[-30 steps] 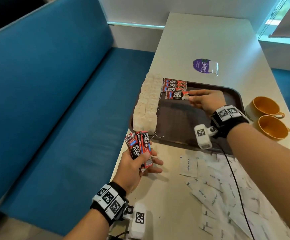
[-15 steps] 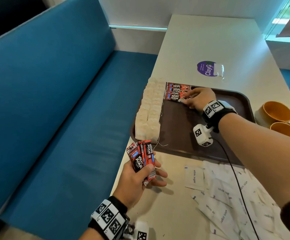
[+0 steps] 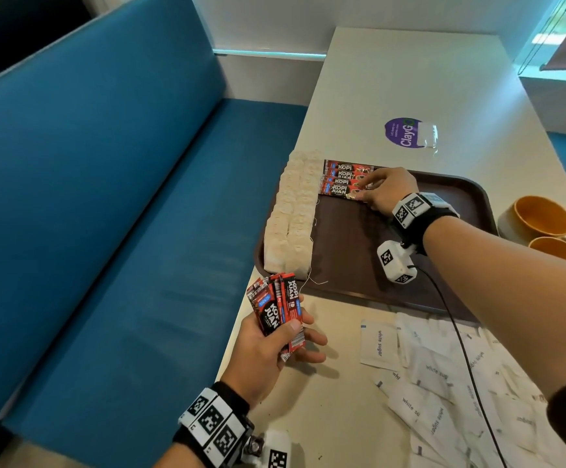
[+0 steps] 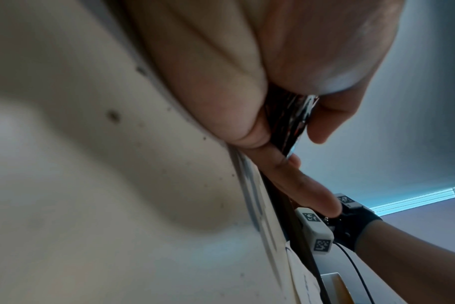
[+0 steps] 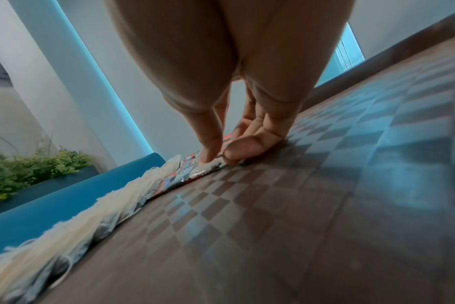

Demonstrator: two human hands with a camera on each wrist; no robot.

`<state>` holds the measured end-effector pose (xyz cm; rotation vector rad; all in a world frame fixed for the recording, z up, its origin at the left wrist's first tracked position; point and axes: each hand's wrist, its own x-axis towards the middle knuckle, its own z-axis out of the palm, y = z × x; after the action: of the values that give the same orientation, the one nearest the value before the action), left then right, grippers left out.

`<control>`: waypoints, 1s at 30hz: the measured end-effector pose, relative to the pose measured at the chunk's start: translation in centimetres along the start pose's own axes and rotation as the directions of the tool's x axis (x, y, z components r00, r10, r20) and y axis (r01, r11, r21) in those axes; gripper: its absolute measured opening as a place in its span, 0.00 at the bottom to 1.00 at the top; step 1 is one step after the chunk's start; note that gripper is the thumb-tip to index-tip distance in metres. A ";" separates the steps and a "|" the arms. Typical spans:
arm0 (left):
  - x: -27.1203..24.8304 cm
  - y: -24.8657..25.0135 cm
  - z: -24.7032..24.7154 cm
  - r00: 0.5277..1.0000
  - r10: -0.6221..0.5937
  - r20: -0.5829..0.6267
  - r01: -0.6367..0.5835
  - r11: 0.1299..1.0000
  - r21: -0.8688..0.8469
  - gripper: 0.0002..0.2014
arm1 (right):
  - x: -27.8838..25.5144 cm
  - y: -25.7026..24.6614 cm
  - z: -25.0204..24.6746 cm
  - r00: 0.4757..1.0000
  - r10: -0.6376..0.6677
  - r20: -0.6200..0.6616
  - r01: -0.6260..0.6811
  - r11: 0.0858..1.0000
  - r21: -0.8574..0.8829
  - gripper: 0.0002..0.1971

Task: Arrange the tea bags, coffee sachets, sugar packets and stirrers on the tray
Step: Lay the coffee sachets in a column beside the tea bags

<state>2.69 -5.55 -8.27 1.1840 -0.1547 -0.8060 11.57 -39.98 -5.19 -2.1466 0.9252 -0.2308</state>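
Dark brown rectangular plastic tray [image 3: 457, 187] sits on the cream table [image 3: 410, 79], its left rim near the table's left edge. Two columns of off-white paper tea bags [image 3: 291, 211] fill the tray's left side from far rim to near rim. Four red-and-black Kopi Juan coffee sachets [image 3: 340, 179] lie overlapping in the tray's far-left corner, just right of the tea bags; the farthest one overhangs the far rim. Tray floor right of the tea bags and nearer than the sachets is bare, out to the right rim. Right hand [image 3: 388, 192] is on the nearest placed sachet: in the right wrist view, thumb and fingertips [image 5: 208, 156] press its right end flat onto the tray [image 5: 325, 185], fingers mostly straight, not wrapped round it. Left hand [image 3: 268, 352] is over the table's left edge, near side of the tray, thumb and curled fingers gripping a fanned bunch of the same red sachets [image 3: 279, 305], upright, clear of the tray. Left wrist view: foil edges pinched between thumb and fingers [image 4: 247, 92]. Loose pile of white paper sugar packets [image 3: 443, 376] on the table just near of the tray's near rim. Two orange ceramic cups [image 3: 541, 217] beside the tray's right rim. Purple round sticker [image 3: 403, 133] on the table beyond the far rim.
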 end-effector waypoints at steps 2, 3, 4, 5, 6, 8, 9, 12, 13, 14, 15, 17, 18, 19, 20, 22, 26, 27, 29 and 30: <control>-0.1 -0.1 0.0 1.000 0.011 0.024 -0.010 1.000 -0.023 0.11 | -0.3 -0.2 -0.1 0.999 0.050 0.007 -0.051 0.995 0.089 0.09; -0.1 -0.1 0.0 0.999 0.015 0.028 -0.014 0.999 -0.047 0.11 | -0.5 -0.3 -0.3 0.997 0.072 0.019 -0.074 0.990 0.119 0.07; 0.0 -0.2 0.0 0.999 0.019 0.027 -0.017 0.997 -0.076 0.13 | -0.8 -0.6 -0.5 0.996 0.084 0.030 -0.088 0.987 0.138 0.07; 0.0 -0.3 0.0 1.000 0.019 0.022 -0.017 0.995 -0.094 0.15 | -1.1 -0.9 -0.8 0.996 0.083 0.036 -0.088 0.985 0.150 0.06; 0.1 -0.3 0.0 1.000 0.015 0.014 -0.014 0.996 -0.088 0.16 | -1.6 -1.4 -1.3 0.997 0.067 0.040 -0.073 0.985 0.159 0.06; 0.1 -0.3 0.2 1.000 0.009 -0.002 -0.009 0.999 -0.044 0.16 | -3.4 -2.7 -2.4 0.999 0.016 0.045 -0.024 0.982 0.189 0.07; 0.1 -0.3 0.3 1.000 0.007 -0.007 -0.007 1.000 -0.029 0.16 | -4.6 -3.4 -3.0 0.998 -0.011 0.057 -0.001 0.977 0.215 0.08; 0.0 -0.2 0.4 1.000 -0.011 -0.028 0.011 1.000 0.006 0.15 | -9.6 -6.0 -4.8 0.983 -0.141 0.119 0.101 0.951 0.292 0.05; -0.1 -0.2 0.5 0.999 -0.022 -0.024 0.023 0.999 0.027 0.16 | -11.4 -6.5 -5.3 0.975 -0.174 0.141 0.122 0.940 0.318 0.04; -0.1 -0.2 0.4 0.999 -0.030 -0.023 0.031 0.998 0.047 0.14 | -13.2 -6.8 -5.6 0.966 -0.198 0.168 0.129 0.927 0.351 0.04; -0.2 -0.2 0.4 0.999 -0.029 -0.025 0.030 0.998 0.058 0.11 | -14.8 -6.7 -5.6 0.958 -0.211 0.192 0.123 0.913 0.388 0.04; -0.2 -0.3 0.3 0.999 -0.021 -0.029 0.022 0.998 0.067 0.05 | -17.8 -5.9 -5.0 0.952 -0.210 0.224 0.096 0.897 0.432 0.05; -0.1 -0.4 0.3 0.999 -0.017 -0.030 0.019 0.997 0.073 0.05 | -19.0 -5.1 -4.5 0.951 -0.198 0.236 0.078 0.896 0.438 0.06; -0.1 -0.4 0.3 0.999 -0.010 -0.030 0.012 0.997 0.080 0.05 | -20.1 -4.3 -3.8 0.954 -0.176 0.242 0.054 0.896 0.440 0.08; -0.1 -0.5 0.3 1.000 0.003 -0.031 0.000 0.996 0.085 0.05 | -21.1 -3.4 -3.0 0.959 -0.147 0.242 0.028 0.899 0.437 0.11; -0.1 -0.7 0.2 0.999 0.024 -0.034 -0.021 0.996 0.089 0.05 | -22.6 -1.7 -1.6 0.964 -0.095 0.248 -0.018 0.908 0.418 0.17; -0.2 -0.8 0.2 0.998 0.051 -0.041 -0.048 0.996 0.079 0.05 | -24.9 0.2 0.2 0.946 -0.038 0.322 -0.137 0.854 0.501 0.22; -0.2 -0.8 0.2 0.998 0.051 -0.041 -0.047 0.996 0.072 0.06 | -25.2 0.4 0.3 0.950 -0.033 0.311 -0.144 0.837 0.528 0.20; -0.3 -0.6 0.4 0.998 0.053 -0.038 -0.050 0.997 0.062 0.04 | -25.5 0.9 0.2 0.967 -0.038 0.251 -0.110 0.829 0.548 0.12; -0.4 -0.6 0.4 0.997 0.061 -0.036 -0.059 0.997 0.057 0.05 | -25.5 1.1 0.2 0.973 -0.046 0.228 -0.090 0.829 0.552 0.08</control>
<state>1.89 -5.70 -8.44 1.2410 -0.1825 -0.7301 -7.32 -22.93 -2.81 -1.5723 0.6419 -0.2033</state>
